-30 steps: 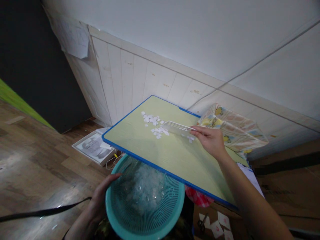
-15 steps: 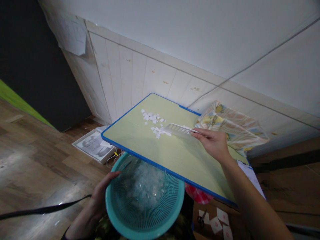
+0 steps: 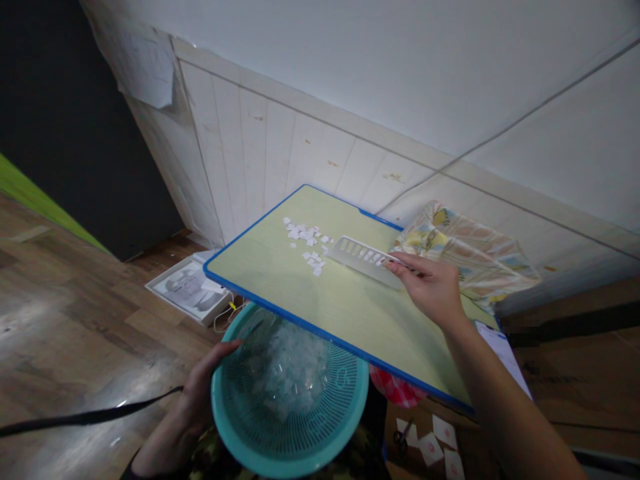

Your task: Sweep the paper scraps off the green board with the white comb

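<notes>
A pale green table with a blue edge [image 3: 345,293] stands by the wall. Several small white paper pieces [image 3: 306,235] lie scattered on its left half. My right hand [image 3: 430,283] is closed on the right end of a white slotted plastic piece [image 3: 363,257], held over the tabletop just right of the paper pieces. My left hand [image 3: 213,370] grips the left rim of a turquoise basket [image 3: 290,460] below the table's front edge. Clear, shiny small pieces [image 3: 295,367] fill the basket's middle.
A patterned cloth [image 3: 465,250] lies at the table's back right. On the floor at left sits a white box [image 3: 190,287] with cables beside it. Scissors [image 3: 401,437] and several white cards [image 3: 444,431] lie at the bottom right. A black strap crosses the lower left.
The white slotted piece has tilted, showing more of its slots, and its left end has moved slightly up, off the lower group of paper pieces. My left hand and the basket have barely moved.
</notes>
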Demonstrator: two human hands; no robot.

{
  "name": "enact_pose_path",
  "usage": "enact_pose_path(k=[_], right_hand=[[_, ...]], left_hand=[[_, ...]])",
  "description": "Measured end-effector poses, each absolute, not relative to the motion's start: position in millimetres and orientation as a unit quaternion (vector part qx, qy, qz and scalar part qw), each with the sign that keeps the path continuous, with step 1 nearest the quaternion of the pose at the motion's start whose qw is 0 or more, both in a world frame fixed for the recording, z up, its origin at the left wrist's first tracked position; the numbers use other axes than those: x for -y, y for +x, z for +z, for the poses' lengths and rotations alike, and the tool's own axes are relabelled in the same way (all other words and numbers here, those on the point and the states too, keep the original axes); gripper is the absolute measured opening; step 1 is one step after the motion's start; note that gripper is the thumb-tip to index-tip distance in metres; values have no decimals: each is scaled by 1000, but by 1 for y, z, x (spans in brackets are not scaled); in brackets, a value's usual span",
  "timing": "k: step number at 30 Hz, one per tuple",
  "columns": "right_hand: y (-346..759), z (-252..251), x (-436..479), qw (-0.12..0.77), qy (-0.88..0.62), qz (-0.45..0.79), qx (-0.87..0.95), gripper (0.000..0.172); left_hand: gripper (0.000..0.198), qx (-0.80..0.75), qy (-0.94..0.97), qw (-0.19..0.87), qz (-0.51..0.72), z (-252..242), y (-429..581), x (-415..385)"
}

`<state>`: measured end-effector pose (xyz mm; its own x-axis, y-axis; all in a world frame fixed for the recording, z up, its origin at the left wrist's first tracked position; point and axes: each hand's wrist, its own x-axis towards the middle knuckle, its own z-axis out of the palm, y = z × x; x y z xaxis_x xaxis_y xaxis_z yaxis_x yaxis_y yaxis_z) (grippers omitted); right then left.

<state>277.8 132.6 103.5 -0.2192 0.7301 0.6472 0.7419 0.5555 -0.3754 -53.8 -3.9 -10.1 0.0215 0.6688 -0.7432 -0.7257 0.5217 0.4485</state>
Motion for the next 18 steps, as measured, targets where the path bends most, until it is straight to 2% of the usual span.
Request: enact_pose_path(k=[7, 12, 18], right_hand=[[271, 107, -126, 387, -433, 15, 814, 18], [275, 112, -123, 407, -458, -15, 791, 16], [262, 103, -105, 392, -408, 53, 823, 16]], left_hand=[[22, -501, -25, 709, 495, -11, -54, 4], [14, -490, -21, 719, 493, -20, -56, 5], [17, -481, -14, 719, 502, -20, -56, 6]])
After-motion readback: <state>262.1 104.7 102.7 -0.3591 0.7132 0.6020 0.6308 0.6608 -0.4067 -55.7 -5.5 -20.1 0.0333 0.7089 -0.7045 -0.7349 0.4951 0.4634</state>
